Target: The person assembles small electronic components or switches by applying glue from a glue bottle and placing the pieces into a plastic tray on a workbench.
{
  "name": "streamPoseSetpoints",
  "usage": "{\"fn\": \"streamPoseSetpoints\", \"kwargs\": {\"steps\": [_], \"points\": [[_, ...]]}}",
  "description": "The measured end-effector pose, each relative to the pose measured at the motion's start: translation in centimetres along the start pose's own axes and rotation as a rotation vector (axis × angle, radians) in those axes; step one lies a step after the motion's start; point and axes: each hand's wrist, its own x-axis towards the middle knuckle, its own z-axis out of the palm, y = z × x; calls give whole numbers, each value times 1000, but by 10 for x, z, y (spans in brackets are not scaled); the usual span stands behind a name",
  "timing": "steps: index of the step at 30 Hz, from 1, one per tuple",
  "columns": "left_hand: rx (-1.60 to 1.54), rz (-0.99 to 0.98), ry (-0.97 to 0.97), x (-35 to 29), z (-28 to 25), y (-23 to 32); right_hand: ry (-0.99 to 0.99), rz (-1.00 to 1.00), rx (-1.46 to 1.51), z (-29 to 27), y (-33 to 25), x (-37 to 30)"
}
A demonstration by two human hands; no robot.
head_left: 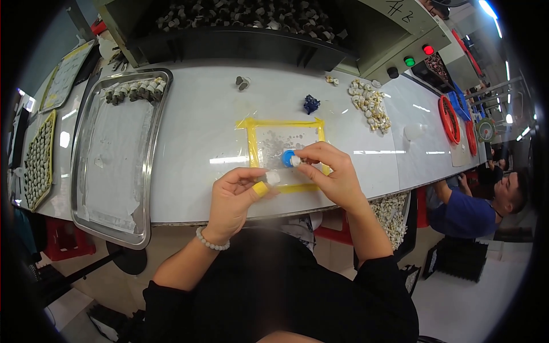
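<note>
Worktop (191,143); left hand (231,197) pinching white piece (273,178); right hand (334,174) pinching white bit (295,161) beside blue object (287,156); hands apart

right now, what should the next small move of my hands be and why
Perhaps ease the right hand, with a small white piece and blue round piece at its fingertips, slightly toward the left hand: that one holds another white piece close by, with a gap between.

One blue disc (287,157), one yellow frame (286,123)
</note>
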Motion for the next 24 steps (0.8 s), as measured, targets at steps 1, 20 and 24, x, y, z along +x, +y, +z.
{"fn": "streamPoseSetpoints", "kwargs": {"steps": [1, 20, 24], "points": [[1, -1, -2, 0, 0, 0, 5, 56, 121, 1, -2, -2], [33, 18, -14, 0, -1, -1, -23, 33, 274, 12, -19, -4], [78, 19, -7, -1, 2, -2, -76, 19, 134, 10, -24, -5]]}}
